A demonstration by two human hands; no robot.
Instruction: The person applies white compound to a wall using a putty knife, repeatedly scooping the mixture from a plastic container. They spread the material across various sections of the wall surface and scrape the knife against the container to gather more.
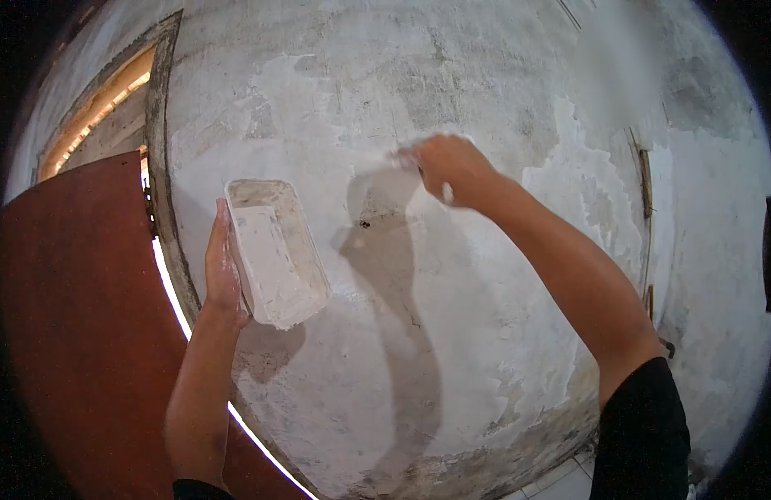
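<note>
My left hand (224, 275) holds a white rectangular tub (317, 265) by its left side and underside, tilted so that its inside shows. Pale, wet-looking plaster (269, 250) lies in the tub. My right hand (452, 169) is raised at the wall (477, 275), its fingers closed round a tool whose blade is blurred by motion against the wall. White smears mark both hands. Around them the wall is covered partly in smooth whitish plaster and partly in rough grey patches.
At the left are a red-brown door (77, 308) and its worn wooden frame (160, 142). A thin wooden strip (646, 183) and cables run down the wall at the right. Pale floor tiles (560, 483) show at the bottom.
</note>
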